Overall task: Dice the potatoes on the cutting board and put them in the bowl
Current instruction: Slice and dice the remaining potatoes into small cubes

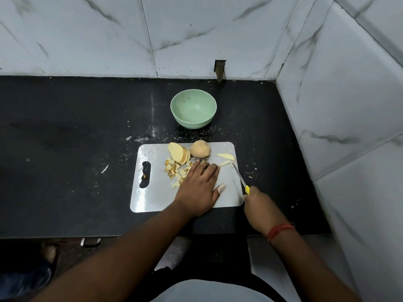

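Observation:
A grey cutting board point(152, 192) lies on the black counter. On it sit a fan of potato slices point(177, 153), a potato half with skin point(200, 148), a heap of diced cubes point(175, 171) and two loose strips point(226, 158) at the far right. My left hand point(199, 188) lies flat on the board, fingers straight, covering some potato pieces beside the cubes. My right hand point(261, 208) grips a yellow-handled knife point(239, 177) at the board's right edge, blade pointing toward the strips. The green bowl point(174, 105) stands empty behind the board.
Tiled walls close the counter at the back and on the right. Potato scraps and crumbs point(139, 139) are scattered on the counter around the board. A drawer handle point(90, 241) shows under the front edge.

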{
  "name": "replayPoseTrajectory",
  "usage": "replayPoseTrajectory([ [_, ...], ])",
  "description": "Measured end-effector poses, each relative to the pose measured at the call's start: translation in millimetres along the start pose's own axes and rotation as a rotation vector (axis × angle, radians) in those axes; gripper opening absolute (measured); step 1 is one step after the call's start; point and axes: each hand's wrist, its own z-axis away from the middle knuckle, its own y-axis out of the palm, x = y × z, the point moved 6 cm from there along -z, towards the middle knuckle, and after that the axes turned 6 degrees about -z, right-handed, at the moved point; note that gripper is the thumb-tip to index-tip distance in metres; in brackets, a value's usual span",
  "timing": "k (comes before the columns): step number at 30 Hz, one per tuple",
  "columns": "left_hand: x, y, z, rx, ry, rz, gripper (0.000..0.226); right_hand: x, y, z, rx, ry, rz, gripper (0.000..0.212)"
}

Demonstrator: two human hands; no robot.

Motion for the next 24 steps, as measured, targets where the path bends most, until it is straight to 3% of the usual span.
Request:
replayPoseTrajectory([
  [7, 0, 1, 0, 0.013, 0.001, 0.007, 0.065, 15, 8, -19, 0.067, 0.029, 0.053, 0.027],
  [15, 1, -1, 0, 0.001, -0.002, 0.011, 0.065, 3, 6, -2, 0.048, -0.009, 0.04, 0.005],
  [20, 1, 0, 1, 0.005, -0.008, 0.016, 0.065, 18, 7, -10, 0.02, -0.061, 0.024, 0.009],
  [24, 2, 1, 1, 0.02, -0.006, 0.009, 0.064, 21, 13, -17, 0.091, 0.019, 0.059, 0.023],
])
